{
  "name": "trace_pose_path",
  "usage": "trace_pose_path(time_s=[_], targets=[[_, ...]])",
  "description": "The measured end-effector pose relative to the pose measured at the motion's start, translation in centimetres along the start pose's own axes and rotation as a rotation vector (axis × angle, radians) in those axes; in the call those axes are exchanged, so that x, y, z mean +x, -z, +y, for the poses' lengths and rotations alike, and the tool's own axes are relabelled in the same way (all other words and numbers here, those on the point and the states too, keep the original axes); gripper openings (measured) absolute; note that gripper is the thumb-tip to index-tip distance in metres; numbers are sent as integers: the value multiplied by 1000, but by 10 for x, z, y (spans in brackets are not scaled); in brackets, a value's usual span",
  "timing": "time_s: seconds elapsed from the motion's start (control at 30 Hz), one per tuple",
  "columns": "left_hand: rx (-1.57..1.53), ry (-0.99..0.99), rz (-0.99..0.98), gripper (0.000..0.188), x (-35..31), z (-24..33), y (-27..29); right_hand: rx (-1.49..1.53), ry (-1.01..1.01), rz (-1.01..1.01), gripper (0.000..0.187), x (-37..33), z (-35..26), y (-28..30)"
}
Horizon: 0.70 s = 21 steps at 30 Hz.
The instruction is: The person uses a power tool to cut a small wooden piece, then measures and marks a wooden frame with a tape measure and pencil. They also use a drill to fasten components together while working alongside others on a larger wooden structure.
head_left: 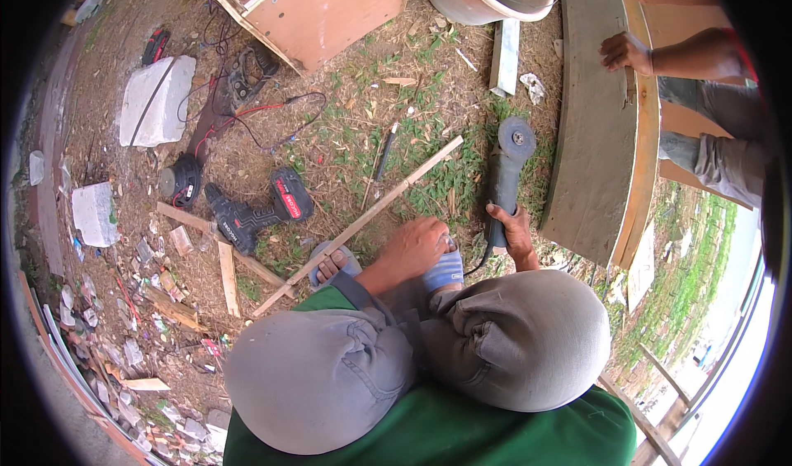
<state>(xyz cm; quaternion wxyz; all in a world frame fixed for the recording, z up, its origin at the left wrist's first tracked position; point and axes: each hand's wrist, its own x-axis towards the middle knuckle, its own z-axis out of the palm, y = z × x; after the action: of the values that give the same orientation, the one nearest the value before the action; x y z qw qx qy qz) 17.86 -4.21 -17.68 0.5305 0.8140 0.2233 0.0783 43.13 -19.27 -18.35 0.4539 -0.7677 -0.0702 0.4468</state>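
Note:
My right hand [518, 233] is wrapped round the rear end of a dark angle grinder [502, 173]. Its round disc [517, 137] points away from me, and a black cord runs back from the handle. My left hand [415, 245] is curled low beside the blue striped slipper [445, 269] on my right foot; what its fingers hold, if anything, is hidden. A long thin wood strip [371, 217] slants across the ground left of that hand, passing over my left slipper [345, 261]. Farther left lies a black cordless drill [256, 210] with a red-marked battery.
At right, a co-worker's hand [625, 53] rests on a large curved grey-faced wooden panel [584, 136]. A bucket [441, 0] and a wooden box [322, 16] stand at the back. White blocks [153, 103], wires [247, 113], wood offcuts [228, 280] and rubble lie at left.

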Motion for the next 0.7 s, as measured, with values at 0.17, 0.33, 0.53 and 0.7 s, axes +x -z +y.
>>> trace_pose_path(time_s=[0.17,0.33,0.53,0.7], targets=[[-177,1,-31,20,-8,2,17,-182,18,1,54,-9,-29,12],[-319,-27,0,18,-29,-10,39,-1022,28,85,56,-75,-110,63],[-365,-9,-113,20,-40,-5,12,-1117,-19,253,74,-165,-128,65],[-326,-340,-184,24,-21,1,-23,-464,-77,165,88,-145,-70,23]])
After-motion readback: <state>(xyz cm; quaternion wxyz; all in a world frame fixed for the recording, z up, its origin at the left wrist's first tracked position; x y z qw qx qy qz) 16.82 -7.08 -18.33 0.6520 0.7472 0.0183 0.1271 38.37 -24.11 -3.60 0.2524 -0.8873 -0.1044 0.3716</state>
